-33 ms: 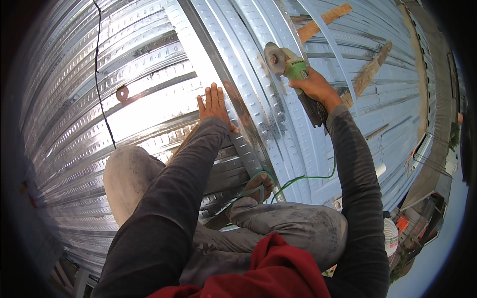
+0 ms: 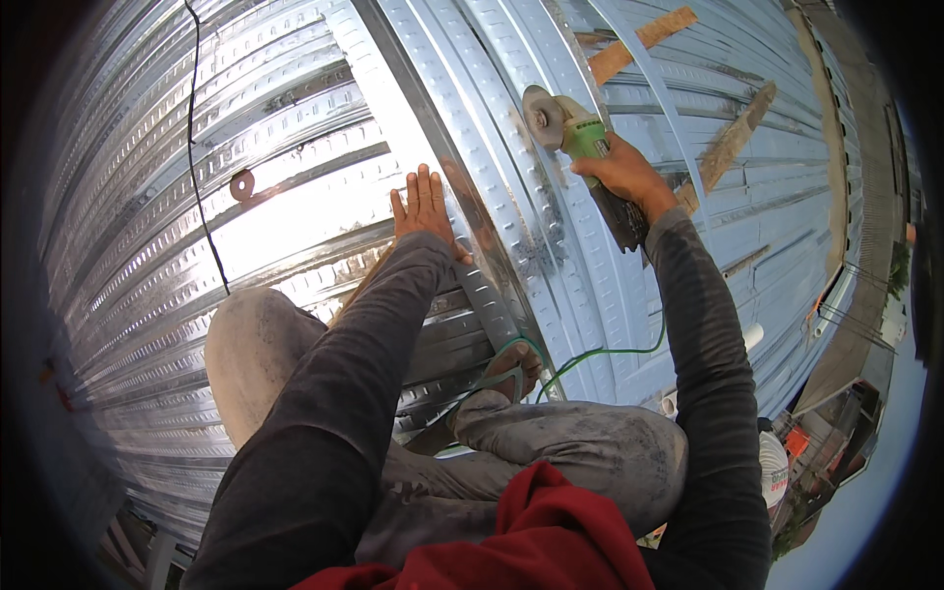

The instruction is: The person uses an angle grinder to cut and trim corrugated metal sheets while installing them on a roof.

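While ribbed metal sheets [image 2: 285, 231] spread beneath, a green angle grinder [image 2: 589, 147] sits right of centre, the right hand [image 2: 634, 177] clasped around it; the left hand [image 2: 423, 211] lies flat on metal, fingers slightly parted; farther left, a brown disc [image 2: 249, 185].

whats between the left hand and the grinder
In the head view, ribbed metal lies between the left hand and the grinder, with a darker strip running along it on the hand's side.
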Available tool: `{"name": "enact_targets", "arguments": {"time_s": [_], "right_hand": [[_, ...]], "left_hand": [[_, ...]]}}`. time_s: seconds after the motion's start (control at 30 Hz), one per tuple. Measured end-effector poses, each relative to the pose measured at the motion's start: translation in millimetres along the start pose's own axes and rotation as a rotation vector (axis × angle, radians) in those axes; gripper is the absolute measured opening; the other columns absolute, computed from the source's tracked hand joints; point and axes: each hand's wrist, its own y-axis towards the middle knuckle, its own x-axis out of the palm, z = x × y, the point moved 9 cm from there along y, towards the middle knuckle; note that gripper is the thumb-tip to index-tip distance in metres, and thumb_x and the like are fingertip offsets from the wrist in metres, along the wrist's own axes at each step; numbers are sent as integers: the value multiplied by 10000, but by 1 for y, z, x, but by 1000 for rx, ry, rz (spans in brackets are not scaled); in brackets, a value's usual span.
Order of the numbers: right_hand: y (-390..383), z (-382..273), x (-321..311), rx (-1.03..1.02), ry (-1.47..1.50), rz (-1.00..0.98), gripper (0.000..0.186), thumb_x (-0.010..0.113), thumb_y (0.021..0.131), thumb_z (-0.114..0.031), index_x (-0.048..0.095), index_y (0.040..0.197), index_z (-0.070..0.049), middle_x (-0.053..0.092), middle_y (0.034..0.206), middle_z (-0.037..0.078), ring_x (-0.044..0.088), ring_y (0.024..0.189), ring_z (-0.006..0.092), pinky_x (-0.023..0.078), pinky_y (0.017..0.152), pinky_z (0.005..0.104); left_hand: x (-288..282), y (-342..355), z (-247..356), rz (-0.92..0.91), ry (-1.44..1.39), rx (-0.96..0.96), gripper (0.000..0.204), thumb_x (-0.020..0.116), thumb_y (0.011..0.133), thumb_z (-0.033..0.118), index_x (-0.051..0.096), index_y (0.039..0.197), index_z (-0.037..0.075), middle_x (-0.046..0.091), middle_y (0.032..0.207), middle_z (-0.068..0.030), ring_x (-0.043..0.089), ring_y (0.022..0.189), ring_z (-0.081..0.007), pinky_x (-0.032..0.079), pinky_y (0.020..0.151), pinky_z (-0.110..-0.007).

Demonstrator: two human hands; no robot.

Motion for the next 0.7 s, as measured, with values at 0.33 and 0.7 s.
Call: {"name": "enact_targets", "arguments": {"time_s": [0.33,0.7], "right_hand": [[6,12,2,-30,54,11,685,785,719,-391,611,1223,40,689,1117,219,672,1019,327,509,895,381],[5,4,5,-14,-19,-19,723,777,726,-408,585,1251,50,678,1144,240,664,1060,350,503,919,391]], "left_hand": [[14,12,0,71,-136,63,1599,937,469,585,-45,1586,-3,-94,1671,-189,-117,1547,-331,-73,1218,-563],[9,6,0,46,-124,22,1588,927,476,609,-44,1600,46,-90,1679,-155,-109,1550,-312,-71,1225,-551]]}}
